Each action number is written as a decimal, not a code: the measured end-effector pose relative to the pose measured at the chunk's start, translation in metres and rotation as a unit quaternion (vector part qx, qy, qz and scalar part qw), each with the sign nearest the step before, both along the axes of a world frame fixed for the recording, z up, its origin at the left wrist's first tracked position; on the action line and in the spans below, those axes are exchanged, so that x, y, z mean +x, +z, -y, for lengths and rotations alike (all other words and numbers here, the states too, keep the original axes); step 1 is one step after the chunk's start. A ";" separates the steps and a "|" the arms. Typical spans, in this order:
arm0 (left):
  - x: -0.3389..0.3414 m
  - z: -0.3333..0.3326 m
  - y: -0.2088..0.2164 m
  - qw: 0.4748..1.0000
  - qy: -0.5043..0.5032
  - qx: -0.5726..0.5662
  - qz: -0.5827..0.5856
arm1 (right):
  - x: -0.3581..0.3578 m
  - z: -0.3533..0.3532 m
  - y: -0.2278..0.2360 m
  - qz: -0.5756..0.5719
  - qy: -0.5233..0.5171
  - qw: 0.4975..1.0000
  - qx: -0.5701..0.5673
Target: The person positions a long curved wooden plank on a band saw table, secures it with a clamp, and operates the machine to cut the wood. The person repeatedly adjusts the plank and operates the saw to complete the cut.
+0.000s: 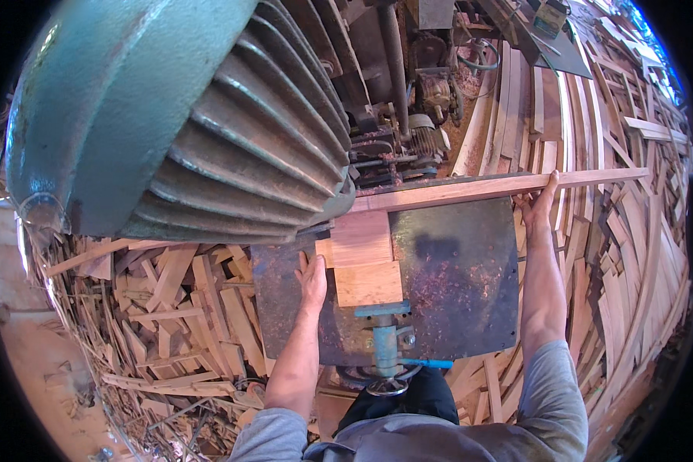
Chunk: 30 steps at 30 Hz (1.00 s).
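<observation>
A long, narrow wooden strip (470,189) runs across the far edge of a dark metal machine table (462,269). Its left part goes behind a big green machine housing with metal ribs (246,146). My right hand (541,204) is closed round the strip near the table's right corner, thumb over it. Wooden blocks (368,283) lie in the middle of the table, between the strip and a blue screw clamp (385,343). Beside the blocks' left side, my left hand (311,279) has its fingers stretched out, close to a small wood piece (325,252).
Piles of offcuts (185,308) fill the floor on the left, and long boards (624,269) lie stacked on the right. A motor (427,138) and other machine parts stand behind the table. Shavings are scattered over the tabletop. A handwheel (386,386) sits close to my body.
</observation>
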<state>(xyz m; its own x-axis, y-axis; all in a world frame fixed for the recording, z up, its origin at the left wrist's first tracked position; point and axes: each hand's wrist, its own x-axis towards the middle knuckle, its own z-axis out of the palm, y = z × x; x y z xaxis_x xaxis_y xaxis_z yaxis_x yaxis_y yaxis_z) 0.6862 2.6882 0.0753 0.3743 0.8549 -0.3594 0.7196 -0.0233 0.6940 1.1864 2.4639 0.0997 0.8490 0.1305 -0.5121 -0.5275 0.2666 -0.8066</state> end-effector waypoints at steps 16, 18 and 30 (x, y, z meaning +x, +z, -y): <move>0.000 -0.014 0.015 0.997 -0.019 -0.070 0.031 | -0.013 0.004 -0.006 -0.003 0.052 0.992 -0.114; -0.012 -0.022 0.020 0.991 0.005 -0.094 0.094 | -0.043 0.024 0.008 0.103 0.083 0.966 -0.222; -0.183 0.004 0.022 0.955 0.160 -0.047 0.245 | -0.391 0.115 0.067 -0.272 -0.139 0.946 0.107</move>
<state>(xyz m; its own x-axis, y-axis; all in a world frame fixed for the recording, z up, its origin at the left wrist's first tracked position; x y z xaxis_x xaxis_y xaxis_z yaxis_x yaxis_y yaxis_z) 0.5029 2.6844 0.0978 0.2425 0.9263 -0.2884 0.2675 0.2219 0.9376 0.7955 2.3487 0.1671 0.4835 0.0906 -0.8707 -0.7348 0.5825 -0.3474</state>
